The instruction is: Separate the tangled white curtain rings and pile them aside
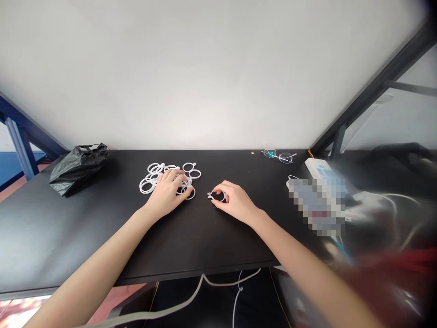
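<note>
A heap of several white plastic rings (160, 174) lies on the black table (102, 228) near its back edge. My left hand (169, 191) rests flat on the right part of that heap, fingers spread over the rings. My right hand (234, 198) sits just right of it, fingers curled in a pinch around a single white ring (216, 196) that lies on the table top. The two hands are a short gap apart.
A crumpled black plastic bag (77, 166) lies at the back left. Spectacles (280, 156) lie at the back right, beside a white box (319, 169) and a blurred-out patch. White cables (205, 284) hang below the front edge. A white wall stands behind.
</note>
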